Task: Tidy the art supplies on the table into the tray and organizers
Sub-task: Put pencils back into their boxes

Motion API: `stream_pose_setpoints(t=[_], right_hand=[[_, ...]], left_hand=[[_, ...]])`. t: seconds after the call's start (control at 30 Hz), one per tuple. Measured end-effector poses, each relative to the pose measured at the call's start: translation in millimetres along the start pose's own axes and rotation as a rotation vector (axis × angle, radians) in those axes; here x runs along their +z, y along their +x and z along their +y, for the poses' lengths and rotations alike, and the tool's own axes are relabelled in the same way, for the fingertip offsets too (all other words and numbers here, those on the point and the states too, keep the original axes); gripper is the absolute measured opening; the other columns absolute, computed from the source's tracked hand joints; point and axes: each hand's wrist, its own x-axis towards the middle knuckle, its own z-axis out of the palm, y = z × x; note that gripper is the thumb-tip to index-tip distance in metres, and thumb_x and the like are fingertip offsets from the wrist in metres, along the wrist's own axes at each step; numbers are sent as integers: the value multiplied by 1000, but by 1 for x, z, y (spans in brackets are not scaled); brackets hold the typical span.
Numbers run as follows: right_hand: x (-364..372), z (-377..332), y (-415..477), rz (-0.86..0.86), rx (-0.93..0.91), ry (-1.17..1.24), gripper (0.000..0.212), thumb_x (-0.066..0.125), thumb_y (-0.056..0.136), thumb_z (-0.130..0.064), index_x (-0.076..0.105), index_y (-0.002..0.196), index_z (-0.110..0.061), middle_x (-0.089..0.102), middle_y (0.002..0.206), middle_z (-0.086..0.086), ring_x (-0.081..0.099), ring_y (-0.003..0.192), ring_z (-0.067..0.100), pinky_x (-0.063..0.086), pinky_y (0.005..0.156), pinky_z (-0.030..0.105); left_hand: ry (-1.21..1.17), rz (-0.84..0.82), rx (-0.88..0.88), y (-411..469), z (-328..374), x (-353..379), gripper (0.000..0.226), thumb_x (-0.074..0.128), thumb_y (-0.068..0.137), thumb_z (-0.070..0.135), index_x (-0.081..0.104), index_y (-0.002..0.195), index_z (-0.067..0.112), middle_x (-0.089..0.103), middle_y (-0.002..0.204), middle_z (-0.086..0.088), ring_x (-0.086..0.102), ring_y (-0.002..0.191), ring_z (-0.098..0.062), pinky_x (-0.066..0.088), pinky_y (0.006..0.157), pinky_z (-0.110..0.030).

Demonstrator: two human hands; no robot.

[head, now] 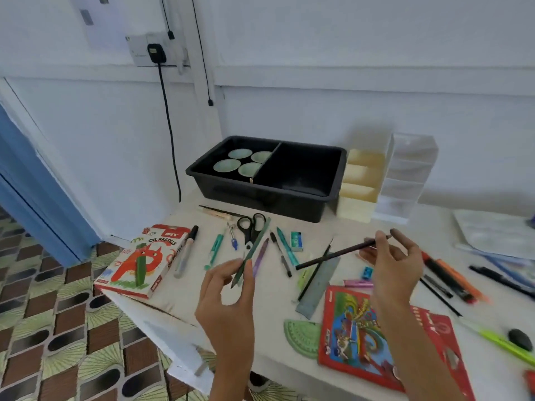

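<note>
My left hand (228, 296) pinches a long green pencil (256, 246) between thumb and fingers, lifted above the table and pointing up toward the scissors (251, 228). My right hand (393, 267) holds a dark pencil (335, 254) by its upper end, slanting down to the left over a grey ruler (320, 285). A black divided tray (301, 209) stands at the back, with several green dishes (240, 154) in its left compartment. Beside it on the right stand a cream stepped organizer (363, 180) and a clear one (405, 180).
Loose pens, markers, an eraser (296, 241) and a purple pen (260, 256) lie across the white table (185, 296). An oil pastels box (142, 260) sits at the left corner. A red booklet (350, 334), green protractor (301, 337), orange and black markers (451, 277) lie to the right.
</note>
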Motion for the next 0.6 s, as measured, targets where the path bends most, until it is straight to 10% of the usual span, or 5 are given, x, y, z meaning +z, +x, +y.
stream_pose_setpoints(t=[0.43, 0.6], right_hand=[[-153, -38, 31, 231, 128, 95, 23, 59, 90, -2, 55, 113, -3, 67, 74, 10, 68, 54, 11, 59, 62, 26], [-200, -39, 36, 431, 29, -82, 25, 59, 91, -8, 58, 116, -10, 69, 85, 11, 71, 79, 20, 58, 79, 39]], left_hand=[[-166, -594, 344, -74, 40, 67, 30, 40, 98, 34, 56, 121, 24, 57, 100, 10, 57, 90, -4, 50, 72, -17], [170, -801, 693, -105, 13, 87, 59, 82, 63, 2, 62, 115, 21, 61, 96, 1, 53, 88, -14, 47, 72, -26]])
